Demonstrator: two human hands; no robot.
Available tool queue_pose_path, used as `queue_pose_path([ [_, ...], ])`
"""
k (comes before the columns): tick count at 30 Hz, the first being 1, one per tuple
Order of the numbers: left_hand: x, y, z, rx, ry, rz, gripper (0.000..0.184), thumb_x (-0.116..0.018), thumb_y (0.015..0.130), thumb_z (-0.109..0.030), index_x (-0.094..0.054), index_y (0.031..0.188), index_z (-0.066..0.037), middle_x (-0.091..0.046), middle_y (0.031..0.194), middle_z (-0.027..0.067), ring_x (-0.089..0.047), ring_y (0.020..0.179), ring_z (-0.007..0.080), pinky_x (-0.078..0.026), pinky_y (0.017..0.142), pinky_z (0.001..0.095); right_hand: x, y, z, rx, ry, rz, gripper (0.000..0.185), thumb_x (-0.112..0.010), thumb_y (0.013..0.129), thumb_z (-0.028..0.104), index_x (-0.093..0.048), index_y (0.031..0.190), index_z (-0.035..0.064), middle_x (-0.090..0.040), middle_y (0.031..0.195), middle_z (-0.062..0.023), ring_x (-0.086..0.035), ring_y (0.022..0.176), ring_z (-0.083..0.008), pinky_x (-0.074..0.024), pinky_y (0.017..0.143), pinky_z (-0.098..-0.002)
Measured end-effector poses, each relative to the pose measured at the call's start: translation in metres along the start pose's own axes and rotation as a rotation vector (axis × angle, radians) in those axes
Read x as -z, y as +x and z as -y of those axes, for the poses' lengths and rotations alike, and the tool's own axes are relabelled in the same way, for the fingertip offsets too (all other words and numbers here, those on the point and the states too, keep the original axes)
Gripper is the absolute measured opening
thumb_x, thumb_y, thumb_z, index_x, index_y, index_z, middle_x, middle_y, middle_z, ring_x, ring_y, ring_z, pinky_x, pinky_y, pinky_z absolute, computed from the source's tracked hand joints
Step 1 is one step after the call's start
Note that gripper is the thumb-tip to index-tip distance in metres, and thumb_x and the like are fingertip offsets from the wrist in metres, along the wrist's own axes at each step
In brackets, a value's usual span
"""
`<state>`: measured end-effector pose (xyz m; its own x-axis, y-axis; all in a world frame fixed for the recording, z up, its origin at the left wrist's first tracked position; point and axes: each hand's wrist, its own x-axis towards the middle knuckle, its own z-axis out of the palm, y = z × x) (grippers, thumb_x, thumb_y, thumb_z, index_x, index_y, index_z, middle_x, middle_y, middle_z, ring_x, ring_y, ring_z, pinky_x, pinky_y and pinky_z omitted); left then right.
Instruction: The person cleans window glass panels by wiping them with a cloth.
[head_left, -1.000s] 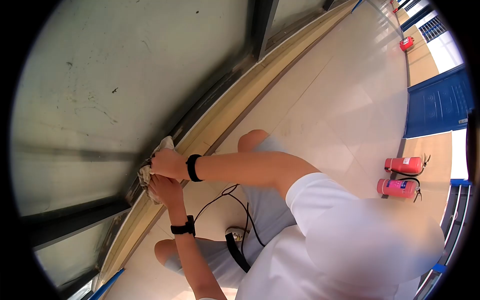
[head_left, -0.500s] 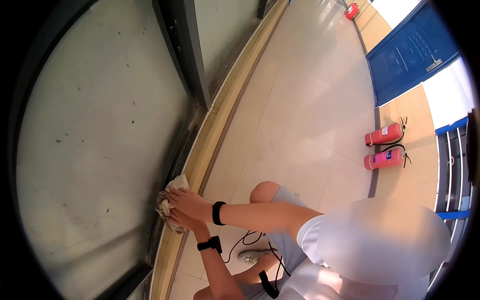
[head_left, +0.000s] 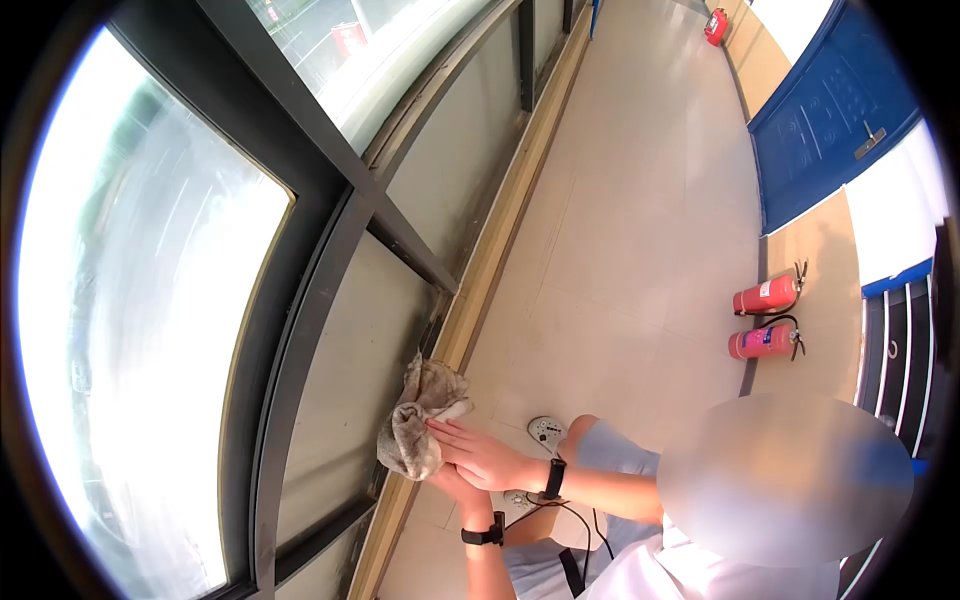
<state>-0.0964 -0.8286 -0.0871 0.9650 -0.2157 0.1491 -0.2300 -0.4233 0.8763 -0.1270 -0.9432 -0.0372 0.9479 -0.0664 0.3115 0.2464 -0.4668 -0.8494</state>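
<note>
A grey-and-white cloth [head_left: 410, 440], bunched and partly folded over, is between my hands in front of the low ledge by the panels. My right hand [head_left: 487, 455] lies over its near side, fingers stretched along the fabric. My left hand [head_left: 458, 484] is below it and partly covered, gripping the cloth's lower edge; its fingertips are hidden. Both wrists carry black bands. Behind the cloth are a pale lower panel [head_left: 345, 350] and its dark frame; I cannot tell whether the cloth touches them.
A yellowish ledge [head_left: 520, 185] runs along the wall base. Dark frame bars [head_left: 310, 290] hold a bright window [head_left: 150, 300]. Across the tiled floor [head_left: 610, 250] stand two red fire extinguishers [head_left: 765, 340] beside a blue door [head_left: 815, 120]. Black cables hang near my legs.
The cloth has come away from the panel's bottom edge towards me and is now more bunched. Both hands moved with it. My view has tilted up, bringing the upper windows into sight.
</note>
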Motion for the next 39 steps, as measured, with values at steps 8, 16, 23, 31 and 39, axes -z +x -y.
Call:
queue_pose_path([
  [8, 0.008, 0.027, -0.288, -0.329, 0.243, -0.109, 0.041, -0.062, 0.098, -0.021, -0.062, 0.135, -0.003, -0.065, 0.132, 0.0188, -0.063, 0.118, 0.0379, -0.048, 0.099, 0.0501, 0.244, 0.057, 0.189, 0.026, 0.148, -0.205, 0.065, -0.052, 0.100, 0.014, -0.030, 0.158, -0.0067, -0.025, 0.168, -0.0218, -0.021, 0.157, -0.0388, -0.0195, 0.126, -0.0500],
  [16, -0.057, 0.121, -0.520, -0.585, 0.253, -0.294, 0.033, -0.073, 0.089, -0.018, -0.072, 0.121, -0.011, -0.071, 0.122, 0.0132, -0.066, 0.115, 0.0380, -0.050, 0.098, 0.0505, 0.447, 0.111, 0.246, 0.024, 0.130, -0.541, 0.037, -0.074, 0.088, 0.006, -0.061, 0.123, 0.0007, -0.065, 0.110, -0.0139, -0.064, 0.097, -0.0298, -0.0509, 0.085, -0.0394],
  [23, -0.048, 0.194, -0.590, -0.712, 0.336, -0.396, 0.028, -0.074, 0.083, -0.019, -0.075, 0.109, -0.008, -0.073, 0.110, 0.0124, -0.068, 0.103, 0.0384, -0.051, 0.089, 0.0504, 0.488, 0.187, 0.241, 0.265, 0.291, -0.400, 0.022, -0.061, 0.097, 0.007, -0.062, 0.116, -0.0024, -0.070, 0.104, -0.0166, -0.068, 0.092, -0.0310, -0.0529, 0.083, -0.0375],
  [31, -0.050, 0.267, -0.594, -0.775, 0.297, -0.473, 0.023, -0.064, 0.082, -0.011, -0.074, 0.102, -0.005, -0.072, 0.101, 0.0162, -0.066, 0.094, 0.0419, -0.049, 0.085, 0.0510, 0.502, 0.272, 0.234, 0.332, 0.287, -0.412, 0.022, -0.062, 0.094, 0.008, -0.069, 0.112, -0.0010, -0.072, 0.106, -0.0176, -0.069, 0.100, -0.0362, -0.0531, 0.087, -0.0400],
  [39, -0.059, 0.346, -0.601, -0.870, 0.430, -0.527, 0.031, -0.068, 0.087, -0.013, -0.071, 0.117, -0.003, -0.070, 0.116, 0.0159, -0.065, 0.107, 0.0380, -0.050, 0.095, 0.0456, 0.540, 0.356, 0.174, 0.654, -0.091, -0.464, 0.030, -0.069, 0.091, 0.007, -0.070, 0.121, 0.0047, -0.070, 0.122, -0.0142, -0.067, 0.111, -0.0326, -0.0533, 0.094, -0.0422],
])
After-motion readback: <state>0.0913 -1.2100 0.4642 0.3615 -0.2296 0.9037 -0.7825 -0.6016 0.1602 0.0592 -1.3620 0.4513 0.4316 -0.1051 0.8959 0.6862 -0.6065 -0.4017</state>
